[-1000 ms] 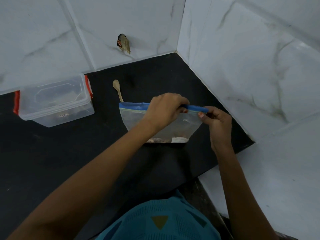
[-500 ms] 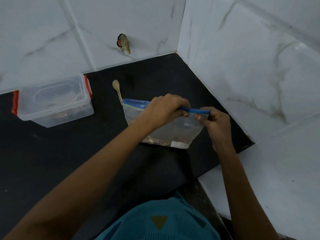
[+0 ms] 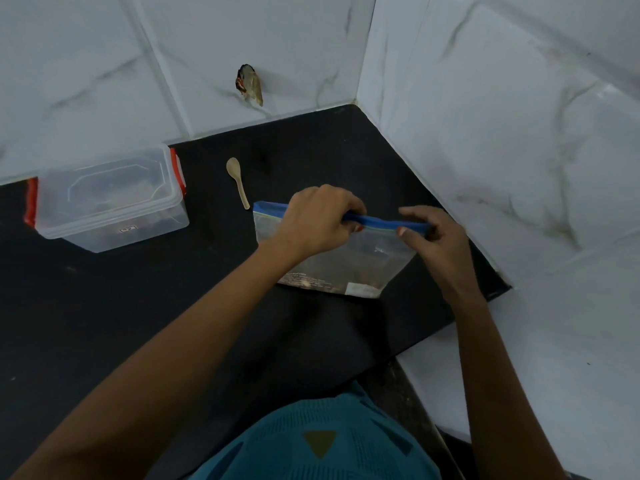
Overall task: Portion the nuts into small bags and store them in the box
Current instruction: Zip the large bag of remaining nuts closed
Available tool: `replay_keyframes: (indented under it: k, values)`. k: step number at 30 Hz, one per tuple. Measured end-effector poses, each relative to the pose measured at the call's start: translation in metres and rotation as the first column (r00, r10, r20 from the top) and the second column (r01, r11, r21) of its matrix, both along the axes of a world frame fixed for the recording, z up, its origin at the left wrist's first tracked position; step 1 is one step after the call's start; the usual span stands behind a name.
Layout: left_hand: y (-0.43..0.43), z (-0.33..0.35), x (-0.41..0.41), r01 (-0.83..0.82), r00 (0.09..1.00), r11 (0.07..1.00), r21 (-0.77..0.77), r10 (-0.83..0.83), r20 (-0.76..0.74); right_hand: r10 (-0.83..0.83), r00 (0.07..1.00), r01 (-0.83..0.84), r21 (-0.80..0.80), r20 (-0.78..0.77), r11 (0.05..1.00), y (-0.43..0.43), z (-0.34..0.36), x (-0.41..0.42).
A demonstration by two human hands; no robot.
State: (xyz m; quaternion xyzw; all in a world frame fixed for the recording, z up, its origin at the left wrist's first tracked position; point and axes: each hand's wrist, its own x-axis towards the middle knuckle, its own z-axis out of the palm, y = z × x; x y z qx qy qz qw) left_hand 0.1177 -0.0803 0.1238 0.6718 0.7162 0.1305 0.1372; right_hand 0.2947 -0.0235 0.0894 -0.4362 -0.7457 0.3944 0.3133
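Clear bag on black surface, close to right wall; brown nuts low inside. Left hand on blue zip strip, fingers curled, clamped on strip near middle. Right hand at strip's right end, thumb and fingers pinching it. Lidded clear box with red clips far left, well apart from bag. Small wooden spoon flat between box and bag.

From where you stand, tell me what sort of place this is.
Probably a kitchen corner: black counter meeting white marbled wall tiles, with a lidded plastic box and wooden spoon on it.
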Motion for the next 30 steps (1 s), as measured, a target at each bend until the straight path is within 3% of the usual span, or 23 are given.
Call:
replay_keyframes:
  k: [5,8,12,15,18,24,27,30]
  values:
    - [-0.001,0.001,0.004,-0.024,0.998,0.999,0.042,0.022,0.054,0.105,0.914,-0.268,0.391,0.392,0.880,0.008,0.008,-0.008]
    - [-0.003,0.001,0.005,-0.025,0.994,0.999,0.035,0.021,0.110,0.043,0.854,-0.289,0.405,0.519,0.868,0.005,0.010,-0.023]
    - [-0.010,0.002,-0.002,-0.029,0.984,0.999,0.022,0.025,0.178,0.082,0.896,-0.249,0.340,0.437,0.907,0.001,0.014,-0.030]
    - [-0.014,0.005,-0.012,-0.033,0.996,0.999,-0.010,0.033,0.084,0.093,0.921,-0.210,0.281,0.378,0.937,0.002,0.017,-0.028]
    - [-0.019,0.005,-0.020,-0.069,0.997,0.998,-0.003,0.069,0.027,0.103,0.916,-0.205,0.231,0.388,0.951,0.003,0.021,-0.027]
    - [-0.019,0.002,-0.014,-0.133,0.986,0.991,0.014,0.131,0.099,0.114,0.843,-0.200,0.110,0.525,0.974,0.000,0.033,-0.030]
    - [-0.018,0.003,-0.015,-0.134,0.983,0.991,0.009,0.132,0.128,0.087,0.777,-0.248,0.176,0.624,0.953,-0.002,0.035,-0.033]
    - [-0.020,0.004,-0.015,-0.104,0.985,0.994,0.024,0.099,0.140,0.108,0.791,-0.346,0.294,0.603,0.891,-0.008,0.029,-0.045]
